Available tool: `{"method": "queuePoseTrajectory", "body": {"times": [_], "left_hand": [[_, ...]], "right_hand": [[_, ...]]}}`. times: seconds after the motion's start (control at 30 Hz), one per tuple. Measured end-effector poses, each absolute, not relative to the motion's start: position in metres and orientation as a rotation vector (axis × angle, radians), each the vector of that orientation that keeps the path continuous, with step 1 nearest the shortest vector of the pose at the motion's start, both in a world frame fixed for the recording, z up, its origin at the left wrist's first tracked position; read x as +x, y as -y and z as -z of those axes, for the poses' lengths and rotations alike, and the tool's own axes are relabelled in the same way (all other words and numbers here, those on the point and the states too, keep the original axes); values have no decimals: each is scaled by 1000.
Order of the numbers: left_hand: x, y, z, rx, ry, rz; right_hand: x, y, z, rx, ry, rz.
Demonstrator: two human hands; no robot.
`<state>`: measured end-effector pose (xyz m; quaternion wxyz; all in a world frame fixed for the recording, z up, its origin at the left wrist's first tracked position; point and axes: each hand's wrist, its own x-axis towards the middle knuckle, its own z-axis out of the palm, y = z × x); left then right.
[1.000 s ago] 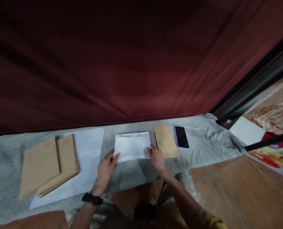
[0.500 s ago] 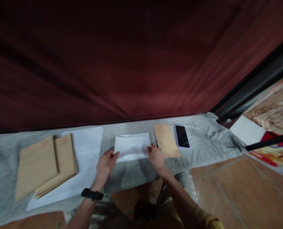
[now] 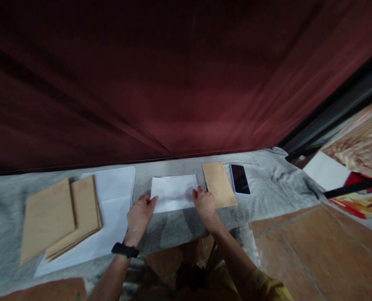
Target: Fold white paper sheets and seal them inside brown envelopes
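Observation:
A folded sheet of white paper (image 3: 174,193) lies flat on the grey cloth, its layers nearly lined up along the far edge. With thumb and fingers pinched together, my left hand (image 3: 141,213) grips its near left corner. My right hand (image 3: 205,205) pinches the right side of the same sheet near the lower corner. A black band sits on my left wrist. Just right of the folded sheet is a single brown envelope (image 3: 219,184), partly behind my right hand.
Several brown envelopes (image 3: 48,217) lie on larger white sheets (image 3: 117,209) at the left. A phone (image 3: 240,179) rests beyond the single envelope. A dark red curtain (image 3: 186,104) hangs along the back edge. Tiled floor (image 3: 314,238) shows at the lower right.
The paper's top layer has shifted toward the far edge, so the strip and crease seen there before are now mostly covered. Both hands stay at nearly the same places.

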<state>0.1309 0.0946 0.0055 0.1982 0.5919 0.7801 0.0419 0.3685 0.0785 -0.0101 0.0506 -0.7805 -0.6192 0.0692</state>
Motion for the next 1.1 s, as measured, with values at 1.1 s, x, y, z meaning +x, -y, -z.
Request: {"method": "queuePoseTrajectory", "body": {"times": [1.1], "left_hand": [[150,-86,-17,1773,-2319,-38]], "right_hand": [[323,-74,37,-1731,2167,-141]]}}
